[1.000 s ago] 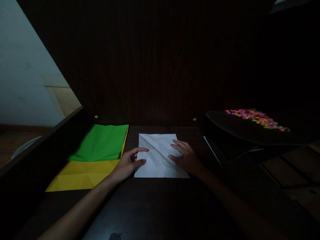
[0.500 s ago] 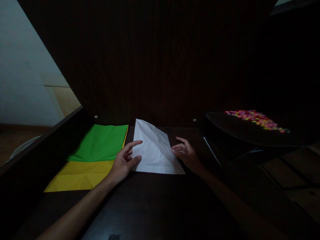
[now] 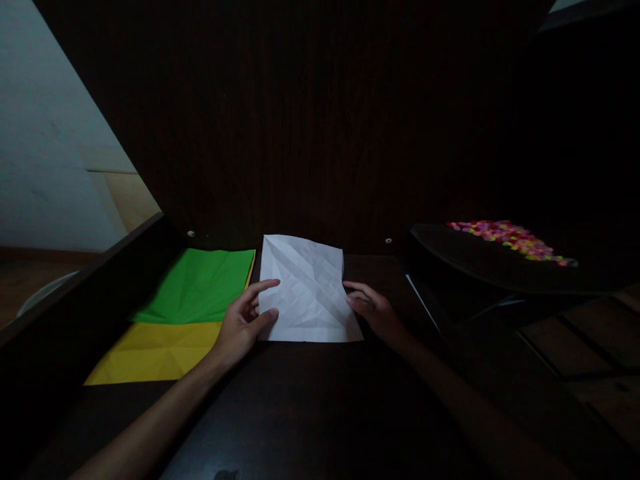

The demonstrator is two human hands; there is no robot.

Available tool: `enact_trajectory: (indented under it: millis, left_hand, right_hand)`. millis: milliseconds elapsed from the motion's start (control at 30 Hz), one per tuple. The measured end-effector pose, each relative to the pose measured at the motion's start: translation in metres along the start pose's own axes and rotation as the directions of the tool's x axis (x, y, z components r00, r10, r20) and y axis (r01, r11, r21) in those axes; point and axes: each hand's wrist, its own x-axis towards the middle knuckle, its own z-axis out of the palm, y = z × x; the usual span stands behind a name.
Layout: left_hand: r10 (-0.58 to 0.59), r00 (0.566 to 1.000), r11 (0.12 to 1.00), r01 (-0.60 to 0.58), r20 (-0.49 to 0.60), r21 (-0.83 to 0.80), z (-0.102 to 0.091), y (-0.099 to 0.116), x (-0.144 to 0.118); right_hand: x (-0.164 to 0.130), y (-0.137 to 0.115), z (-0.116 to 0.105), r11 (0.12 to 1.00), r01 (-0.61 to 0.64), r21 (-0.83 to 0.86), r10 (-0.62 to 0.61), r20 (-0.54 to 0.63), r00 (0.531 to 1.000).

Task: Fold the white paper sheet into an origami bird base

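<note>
A dark desk (image 3: 310,413) fills the lower frame, with a green sheet (image 3: 200,283) overlapping a yellow sheet (image 3: 155,353) at left centre. At centre the creased white paper (image 3: 307,290) stands tilted up, near edge on the desk. The left hand (image 3: 243,327) pinches its left edge and the right hand (image 3: 373,310) its right edge; this looks like turning or repositioning, so next it needs flattening squarely.

One head-worn camera looked forward and down from above the near edge of a dark desk (image 3: 310,413), facing its upright back panel (image 3: 310,120). It sat close, both forearms entering from the bottom edge. There was no second view to share the scene
</note>
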Motion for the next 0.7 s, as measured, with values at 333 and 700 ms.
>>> enact_trajectory:
  millis: [333, 700]
  left_hand:
    - [0.002, 1.000, 0.997, -0.003, 0.016, 0.074, 0.0009, 0.0011, -0.0001]
    - [-0.081, 0.996, 0.988, 0.086, -0.050, 0.126, 0.0010, -0.0060, 0.0070]
  right_hand:
    - [0.0024, -0.0015, -0.0033, 0.938, -0.091, 0.335, 0.125, -0.081, 0.989]
    - [-0.0003, 0.0063, -0.0035, 0.987, -0.038, 0.159, 0.048, -0.059, 0.997]
